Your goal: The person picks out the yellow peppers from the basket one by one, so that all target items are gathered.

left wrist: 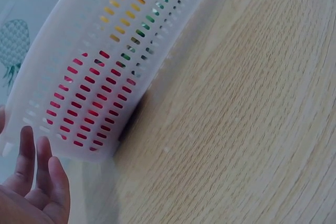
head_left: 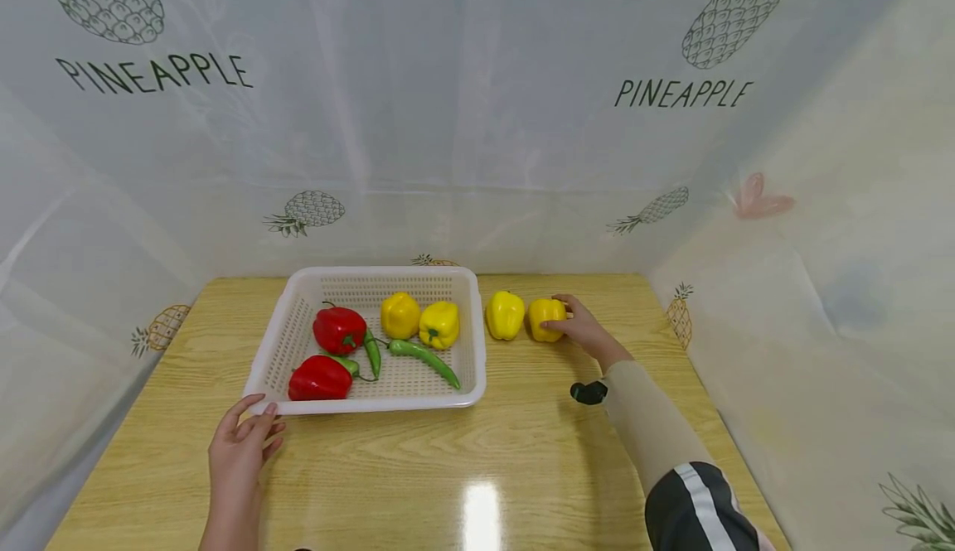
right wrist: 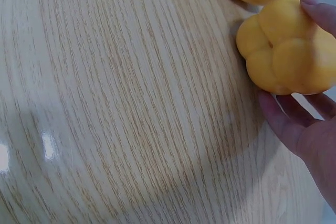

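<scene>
My right hand (head_left: 584,331) grips a yellow bell pepper (head_left: 547,321) at the right of the basket, thumb on one side and fingers on the other. In the right wrist view the lobed end of that yellow bell pepper (right wrist: 286,51) faces the camera. Just left of it is a second yellow bell pepper (head_left: 505,316). At the near left corner of a white plastic basket (head_left: 388,406), my left hand (head_left: 240,451) holds the rim with thumb and forefinger; its other fingers hang loose beside the wall. Inside lie red bell peppers (head_left: 339,330), yellow bell peppers (head_left: 439,325) and green chili peppers (head_left: 425,360).
The wooden table (head_left: 418,468) carries the basket near its back edge. A pale curtain (head_left: 448,120) printed with pineapples rises behind and at both sides. A small dark object (head_left: 588,393) sits at the right wrist.
</scene>
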`<state>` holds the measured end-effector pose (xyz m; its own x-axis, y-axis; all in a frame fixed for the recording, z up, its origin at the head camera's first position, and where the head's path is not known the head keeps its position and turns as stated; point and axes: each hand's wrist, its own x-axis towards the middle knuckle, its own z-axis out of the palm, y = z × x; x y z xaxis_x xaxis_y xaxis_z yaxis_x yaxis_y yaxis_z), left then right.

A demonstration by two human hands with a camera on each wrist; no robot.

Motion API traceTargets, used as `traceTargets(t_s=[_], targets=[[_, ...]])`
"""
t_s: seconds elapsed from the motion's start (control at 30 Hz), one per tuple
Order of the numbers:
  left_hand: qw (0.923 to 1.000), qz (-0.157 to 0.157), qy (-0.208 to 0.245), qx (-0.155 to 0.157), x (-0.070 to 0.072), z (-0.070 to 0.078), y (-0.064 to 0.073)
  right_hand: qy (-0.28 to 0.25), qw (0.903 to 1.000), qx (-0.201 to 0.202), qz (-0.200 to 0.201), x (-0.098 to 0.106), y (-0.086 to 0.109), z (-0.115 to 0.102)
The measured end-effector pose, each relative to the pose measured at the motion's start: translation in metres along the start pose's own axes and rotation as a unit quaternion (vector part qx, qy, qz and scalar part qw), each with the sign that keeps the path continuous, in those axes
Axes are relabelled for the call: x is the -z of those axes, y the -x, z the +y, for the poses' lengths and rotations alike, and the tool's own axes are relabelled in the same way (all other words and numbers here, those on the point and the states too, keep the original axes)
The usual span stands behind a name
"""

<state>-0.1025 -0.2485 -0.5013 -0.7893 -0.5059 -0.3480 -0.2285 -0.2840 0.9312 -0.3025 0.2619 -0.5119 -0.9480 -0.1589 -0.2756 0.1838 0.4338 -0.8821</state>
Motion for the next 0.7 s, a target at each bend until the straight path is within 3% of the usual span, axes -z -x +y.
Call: traceTargets(t_s=[0.23, 0.47, 0.7], targets=[[0.9999, -0.005, 0.007, -0.012, 0.001, -0.002, 0.0, -0.004, 1.0, 0.001, -0.003, -0.001, 0.001, -0.003], [1.0, -0.004, 0.006, -0.004, 0.001, -0.001, 0.0, 0.004, 1.0, -0.008, -0.002, -0.001, 0.002, -0.006], [1.0, -0.006, 0.004, -0.004, 0.001, -0.001, -0.001, 0.088, 0.9959, 0.011, 0.019, 0.0, -0.001, -0.016]])
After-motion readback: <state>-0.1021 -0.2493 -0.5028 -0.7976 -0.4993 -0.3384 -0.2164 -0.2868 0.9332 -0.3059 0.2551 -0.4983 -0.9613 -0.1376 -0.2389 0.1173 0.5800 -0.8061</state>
